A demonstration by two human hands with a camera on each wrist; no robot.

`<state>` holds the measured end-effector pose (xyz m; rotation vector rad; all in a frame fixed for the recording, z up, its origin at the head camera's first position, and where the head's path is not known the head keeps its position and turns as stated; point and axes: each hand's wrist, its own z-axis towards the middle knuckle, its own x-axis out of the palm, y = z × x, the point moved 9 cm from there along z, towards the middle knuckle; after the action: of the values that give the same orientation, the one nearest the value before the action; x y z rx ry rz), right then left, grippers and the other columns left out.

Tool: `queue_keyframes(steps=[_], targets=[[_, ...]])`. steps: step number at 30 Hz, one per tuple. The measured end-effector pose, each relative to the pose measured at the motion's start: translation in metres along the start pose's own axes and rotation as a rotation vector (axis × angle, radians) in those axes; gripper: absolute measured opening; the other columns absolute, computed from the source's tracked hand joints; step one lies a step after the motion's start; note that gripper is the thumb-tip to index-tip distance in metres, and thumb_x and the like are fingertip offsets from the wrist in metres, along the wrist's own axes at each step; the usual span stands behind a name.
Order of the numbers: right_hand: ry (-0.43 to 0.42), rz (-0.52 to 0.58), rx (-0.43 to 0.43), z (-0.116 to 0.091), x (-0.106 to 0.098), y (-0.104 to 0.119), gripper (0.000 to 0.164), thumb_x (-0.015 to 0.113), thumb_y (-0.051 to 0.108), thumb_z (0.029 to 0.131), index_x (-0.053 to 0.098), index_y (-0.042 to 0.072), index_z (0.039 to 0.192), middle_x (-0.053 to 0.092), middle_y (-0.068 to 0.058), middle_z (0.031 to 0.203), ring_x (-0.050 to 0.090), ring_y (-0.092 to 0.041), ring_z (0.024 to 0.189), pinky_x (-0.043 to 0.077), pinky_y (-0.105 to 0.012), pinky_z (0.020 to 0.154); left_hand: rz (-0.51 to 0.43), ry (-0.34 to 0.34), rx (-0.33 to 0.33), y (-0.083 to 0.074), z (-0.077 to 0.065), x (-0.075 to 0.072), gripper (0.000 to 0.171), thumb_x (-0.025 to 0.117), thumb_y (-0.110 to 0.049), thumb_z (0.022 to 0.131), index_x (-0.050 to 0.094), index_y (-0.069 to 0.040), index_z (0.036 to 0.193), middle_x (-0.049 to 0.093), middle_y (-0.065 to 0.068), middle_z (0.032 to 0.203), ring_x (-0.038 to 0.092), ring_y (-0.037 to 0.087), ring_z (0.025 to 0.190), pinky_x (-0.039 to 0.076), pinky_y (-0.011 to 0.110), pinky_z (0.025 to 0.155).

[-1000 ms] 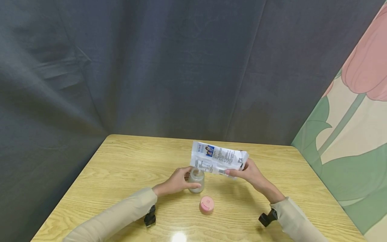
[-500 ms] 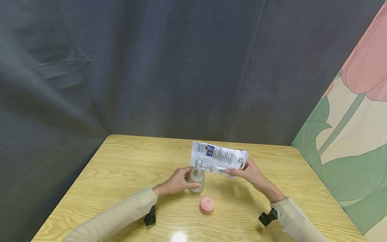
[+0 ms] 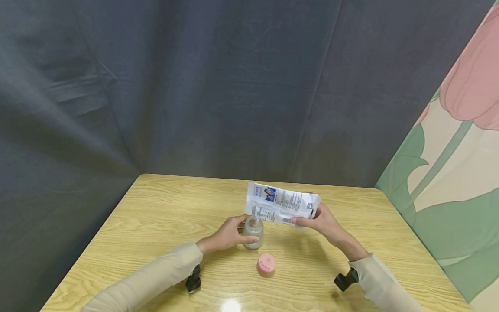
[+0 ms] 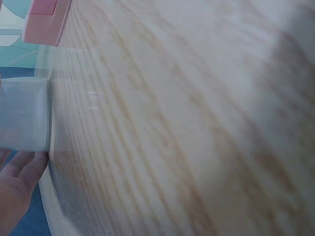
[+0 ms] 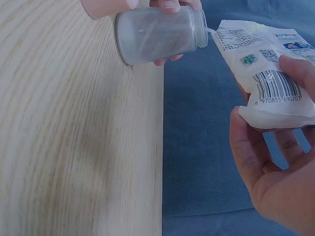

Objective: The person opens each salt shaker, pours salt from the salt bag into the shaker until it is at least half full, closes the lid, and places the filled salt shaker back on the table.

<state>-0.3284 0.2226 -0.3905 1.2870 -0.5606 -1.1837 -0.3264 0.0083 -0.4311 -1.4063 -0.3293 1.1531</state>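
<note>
Slanting packet (image 3: 282,205) edge above jar (image 3: 254,231) rim

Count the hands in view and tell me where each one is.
2. The left hand is around the clear, open jar; the right hand grips the white printed packet, its corner just above the jar's mouth. Some fingers are partly hidden.

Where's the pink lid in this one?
In the head view, the pink lid sits on the wooden table, to the right of the left hand, on the person's side of the clear jar.
</note>
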Motion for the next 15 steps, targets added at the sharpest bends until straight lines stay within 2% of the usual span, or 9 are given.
queue_keyframes(steps=[8,15], targets=[[-0.005,-0.021,-0.003,0.0,-0.001,0.003,0.046,0.074,0.001,0.087,0.057,0.004,0.13,0.068,-0.009,0.12,0.069,-0.025,0.098,0.059,-0.035,0.076,0.02,-0.008,-0.008,0.033,0.008,0.005,0.055,0.08,-0.011,0.085,0.056,0.004,0.132,0.065,0.015,0.122,0.065,0.027,0.109,0.053,0.032,0.092],[-0.003,-0.022,0.005,0.0,-0.002,0.002,0.046,0.074,0.001,0.087,0.057,0.003,0.13,0.067,-0.012,0.121,0.069,-0.025,0.099,0.059,-0.036,0.076,0.009,0.006,-0.007,0.037,0.009,0.005,0.056,0.081,-0.017,0.085,0.057,0.002,0.131,0.065,0.013,0.122,0.065,0.025,0.109,0.053,0.026,0.09]])
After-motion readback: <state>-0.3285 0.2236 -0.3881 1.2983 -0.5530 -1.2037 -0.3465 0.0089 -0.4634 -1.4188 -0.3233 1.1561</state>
